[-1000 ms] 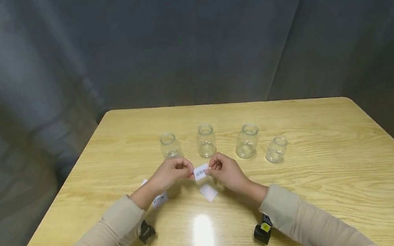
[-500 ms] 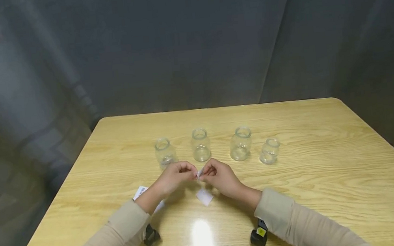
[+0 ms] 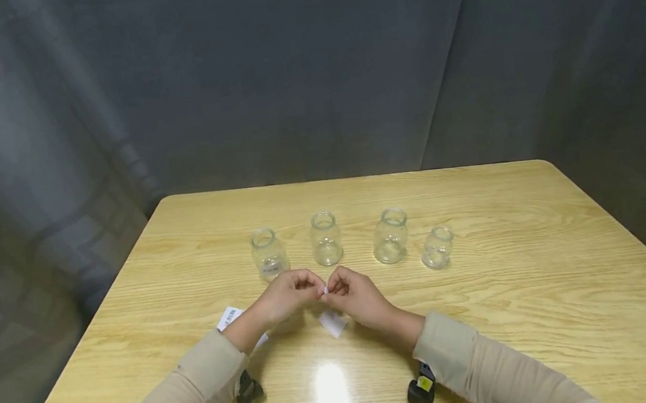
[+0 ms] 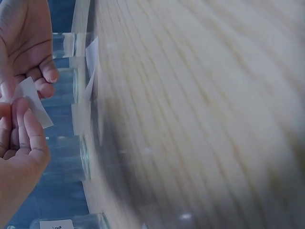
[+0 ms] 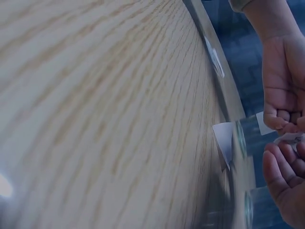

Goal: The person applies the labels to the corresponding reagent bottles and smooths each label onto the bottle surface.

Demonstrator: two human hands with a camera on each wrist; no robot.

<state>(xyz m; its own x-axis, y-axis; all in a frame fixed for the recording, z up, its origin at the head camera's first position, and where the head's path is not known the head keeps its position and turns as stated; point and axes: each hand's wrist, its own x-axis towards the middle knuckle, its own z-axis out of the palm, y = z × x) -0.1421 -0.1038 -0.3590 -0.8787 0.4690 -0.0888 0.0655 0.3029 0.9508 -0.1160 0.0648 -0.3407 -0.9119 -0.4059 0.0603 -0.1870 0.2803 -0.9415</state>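
Both hands meet over the table, fingertips close together on a small white printed paper label (image 4: 35, 102). My left hand (image 3: 288, 297) pinches one side of it between thumb and fingers. Opposite, my right hand (image 3: 361, 296) pinches the other side. Only a sliver of the label shows in the head view; the left wrist view shows more of it jutting past the fingertips. Just beyond the hands stands a row of clear glass jars. The leftmost jar (image 3: 268, 249) bears a printed label low on its side; the second jar (image 3: 325, 237) is plain glass.
Further right stand a third jar (image 3: 390, 234) and a smaller jar (image 3: 437, 247). A white paper piece (image 3: 333, 324) lies below the hands. Printed labels (image 3: 230, 316) lie partly hidden under the left wrist. A grey curtain (image 3: 310, 73) hangs behind the wooden table (image 3: 516, 325).
The label, first held face up with its print showing, has turned edge-on, and the fingertips have drawn together over it. The head view has shifted slightly.
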